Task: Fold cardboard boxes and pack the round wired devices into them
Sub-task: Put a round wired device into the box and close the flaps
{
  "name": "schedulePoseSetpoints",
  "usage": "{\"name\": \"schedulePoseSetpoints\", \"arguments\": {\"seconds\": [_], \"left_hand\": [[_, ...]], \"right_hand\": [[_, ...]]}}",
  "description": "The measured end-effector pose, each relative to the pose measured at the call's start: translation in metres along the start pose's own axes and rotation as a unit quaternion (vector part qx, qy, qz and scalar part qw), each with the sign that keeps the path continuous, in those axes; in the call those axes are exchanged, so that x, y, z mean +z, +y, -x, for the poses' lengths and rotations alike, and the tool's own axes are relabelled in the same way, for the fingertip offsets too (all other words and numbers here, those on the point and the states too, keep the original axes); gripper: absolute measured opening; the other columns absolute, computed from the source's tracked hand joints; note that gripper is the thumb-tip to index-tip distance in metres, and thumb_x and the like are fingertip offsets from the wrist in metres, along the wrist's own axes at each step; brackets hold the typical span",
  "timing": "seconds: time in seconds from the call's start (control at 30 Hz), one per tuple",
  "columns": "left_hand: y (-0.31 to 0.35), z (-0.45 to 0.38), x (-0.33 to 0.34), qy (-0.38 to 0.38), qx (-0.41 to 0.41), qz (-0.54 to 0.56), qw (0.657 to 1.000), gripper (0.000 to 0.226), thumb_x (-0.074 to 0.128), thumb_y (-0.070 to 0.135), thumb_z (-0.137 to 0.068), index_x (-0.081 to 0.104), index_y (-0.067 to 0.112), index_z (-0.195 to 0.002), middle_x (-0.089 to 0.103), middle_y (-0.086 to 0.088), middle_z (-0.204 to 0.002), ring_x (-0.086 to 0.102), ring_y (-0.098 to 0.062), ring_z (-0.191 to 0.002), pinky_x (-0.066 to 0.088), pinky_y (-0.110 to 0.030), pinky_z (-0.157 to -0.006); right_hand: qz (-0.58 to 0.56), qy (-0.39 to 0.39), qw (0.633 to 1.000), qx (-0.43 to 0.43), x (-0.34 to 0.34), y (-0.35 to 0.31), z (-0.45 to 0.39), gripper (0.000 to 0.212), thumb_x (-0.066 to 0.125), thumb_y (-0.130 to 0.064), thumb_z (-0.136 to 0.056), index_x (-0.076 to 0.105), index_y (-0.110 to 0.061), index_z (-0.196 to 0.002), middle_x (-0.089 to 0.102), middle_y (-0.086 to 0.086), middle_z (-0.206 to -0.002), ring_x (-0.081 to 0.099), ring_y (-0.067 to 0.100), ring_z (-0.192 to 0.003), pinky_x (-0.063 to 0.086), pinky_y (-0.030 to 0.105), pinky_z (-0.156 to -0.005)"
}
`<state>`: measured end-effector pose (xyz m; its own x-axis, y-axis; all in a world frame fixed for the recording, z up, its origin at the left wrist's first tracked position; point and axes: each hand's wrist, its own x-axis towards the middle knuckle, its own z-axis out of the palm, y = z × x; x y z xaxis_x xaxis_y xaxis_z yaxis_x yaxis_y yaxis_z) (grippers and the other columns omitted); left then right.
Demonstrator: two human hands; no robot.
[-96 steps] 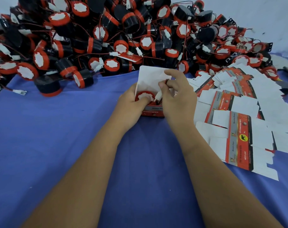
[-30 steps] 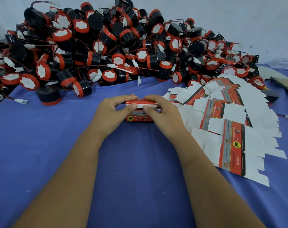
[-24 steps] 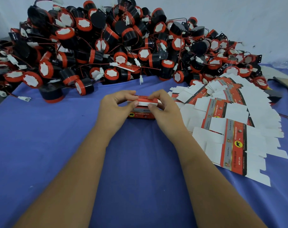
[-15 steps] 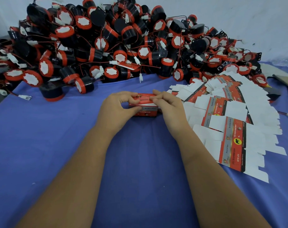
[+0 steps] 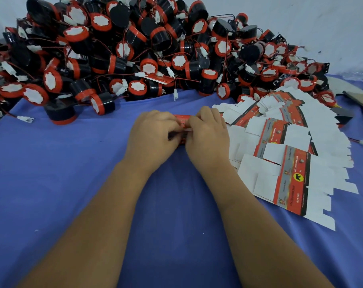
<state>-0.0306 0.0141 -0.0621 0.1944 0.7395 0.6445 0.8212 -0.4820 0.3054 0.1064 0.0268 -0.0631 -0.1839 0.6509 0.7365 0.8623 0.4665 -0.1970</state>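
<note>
The fingers (image 5: 177, 126) of both hands are curled tightly round a small red box (image 5: 181, 117), the left hand (image 5: 153, 136) and right hand (image 5: 207, 136) meeting at its middle on the bench (image 5: 51, 173). The grip from both sides probably steadies the box while a white flap is tucked shut. Its contents are hidden by the hands. Flat unfolded boxes (image 5: 288, 163) lie fanned out just beside the right hand, within reach. The round wired devices (image 5: 135, 48) are heaped behind, along the far edge.
</note>
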Motion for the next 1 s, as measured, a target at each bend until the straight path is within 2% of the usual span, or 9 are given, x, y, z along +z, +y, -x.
{"name": "schedulePoseSetpoints", "arguments": {"seconds": [0.13, 0.33, 0.43, 0.5, 0.53, 0.6, 0.63, 0.83, 1.0], "left_hand": [[0.005, -0.001, 0.005, -0.003, 0.002, 0.001, 1.000, 0.014, 0.066, 0.000, -0.075, 0.074, 0.008, -0.082, 0.068, -0.006, -0.080, 0.055, -0.030, -0.076, 0.044, -0.040, -0.067], [0.006, -0.001, 0.004, 0.019, -0.017, 0.008, 1.000, 0.006, 0.053, 0.011, -0.066, 0.058, 0.007, -0.068, 0.043, 0.005, -0.060, 0.041, -0.021, -0.064, 0.026, -0.031, -0.061], [0.005, -0.002, 0.007, 0.024, -0.039, 0.025, 0.999, 0.009, 0.052, 0.011, -0.067, 0.058, 0.006, -0.070, 0.046, 0.004, -0.062, 0.044, -0.024, -0.065, 0.027, -0.032, -0.059], [0.002, -0.002, 0.009, 0.015, -0.055, 0.054, 0.997, 0.012, 0.058, 0.015, -0.071, 0.060, 0.008, -0.081, 0.058, 0.001, -0.076, 0.050, -0.026, -0.077, 0.039, -0.039, -0.065], [-0.001, -0.002, 0.009, 0.006, -0.059, 0.057, 0.997, 0.018, 0.063, 0.015, -0.073, 0.062, 0.011, -0.091, 0.063, -0.001, -0.092, 0.052, -0.026, -0.089, 0.044, -0.042, -0.078], [-0.010, -0.002, 0.008, -0.038, -0.076, 0.048, 0.995, 0.040, 0.071, 0.014, -0.078, 0.061, 0.016, -0.117, 0.057, -0.002, -0.128, 0.046, -0.026, -0.118, 0.035, -0.038, -0.103], [-0.015, -0.001, 0.005, -0.060, -0.081, 0.034, 0.994, 0.045, 0.072, 0.017, -0.080, 0.059, 0.019, -0.123, 0.054, 0.000, -0.134, 0.045, -0.025, -0.124, 0.029, -0.034, -0.105], [-0.059, 0.021, -0.046, -0.055, -0.165, -0.105, 0.979, 0.039, 0.072, 0.043, -0.084, 0.059, 0.025, -0.115, 0.060, 0.000, -0.115, 0.050, -0.027, -0.107, 0.031, -0.035, -0.086], [-0.116, 0.067, -0.117, -0.067, -0.259, -0.173, 0.948, 0.049, 0.070, 0.046, -0.087, 0.057, 0.031, -0.132, 0.055, 0.003, -0.140, 0.039, -0.027, -0.135, 0.029, -0.049, -0.108]], "right_hand": [[0.082, 0.001, 0.995, -0.054, -0.005, -0.009, 0.000, 0.018, 0.076, 0.008, -0.053, 0.062, -0.002, -0.059, 0.057, 0.013, -0.062, 0.057, 0.031, -0.059, 0.048, 0.033, -0.057], [0.155, -0.064, 0.984, -0.055, -0.009, -0.020, 0.000, 0.020, 0.081, -0.008, -0.042, 0.064, -0.011, -0.051, 0.058, 0.004, -0.053, 0.058, 0.020, -0.050, 0.044, 0.023, -0.047], [0.155, -0.062, 0.985, -0.031, -0.009, -0.022, 0.000, 0.021, 0.083, -0.008, -0.042, 0.064, -0.010, -0.052, 0.058, 0.005, -0.054, 0.059, 0.021, -0.050, 0.044, 0.023, -0.047], [0.110, -0.054, 0.992, -0.018, -0.007, -0.021, 0.001, 0.019, 0.081, 0.000, -0.047, 0.065, -0.004, -0.057, 0.058, 0.010, -0.057, 0.058, 0.028, -0.052, 0.042, 0.026, -0.047], [0.068, -0.050, 0.996, -0.014, -0.006, -0.021, 0.002, 0.017, 0.078, 0.004, -0.051, 0.065, 0.000, -0.061, 0.058, 0.014, -0.060, 0.058, 0.030, -0.053, 0.039, 0.027, -0.047], [0.009, -0.050, 0.998, -0.025, -0.003, -0.023, 0.004, 0.007, 0.067, 0.005, -0.063, 0.068, 0.004, -0.069, 0.061, 0.016, -0.066, 0.059, 0.032, -0.055, 0.036, 0.027, -0.049], [-0.010, -0.047, 0.998, -0.035, -0.003, -0.024, 0.004, 0.012, 0.059, 0.001, -0.068, 0.070, 0.002, -0.074, 0.064, 0.015, -0.070, 0.061, 0.031, -0.059, 0.040, 0.027, -0.051], [-0.079, -0.102, 0.988, -0.081, -0.008, -0.026, 0.007, 0.028, 0.053, -0.001, -0.074, 0.073, 0.001, -0.094, 0.071, 0.016, -0.097, 0.067, 0.037, -0.089, 0.051, 0.041, -0.082], [-0.074, -0.131, 0.988, -0.025, -0.006, -0.015, 0.006, 0.024, 0.052, 0.001, -0.087, 0.073, -0.001, -0.098, 0.070, 0.015, -0.102, 0.063, 0.038, -0.094, 0.046, 0.043, -0.088]]}}
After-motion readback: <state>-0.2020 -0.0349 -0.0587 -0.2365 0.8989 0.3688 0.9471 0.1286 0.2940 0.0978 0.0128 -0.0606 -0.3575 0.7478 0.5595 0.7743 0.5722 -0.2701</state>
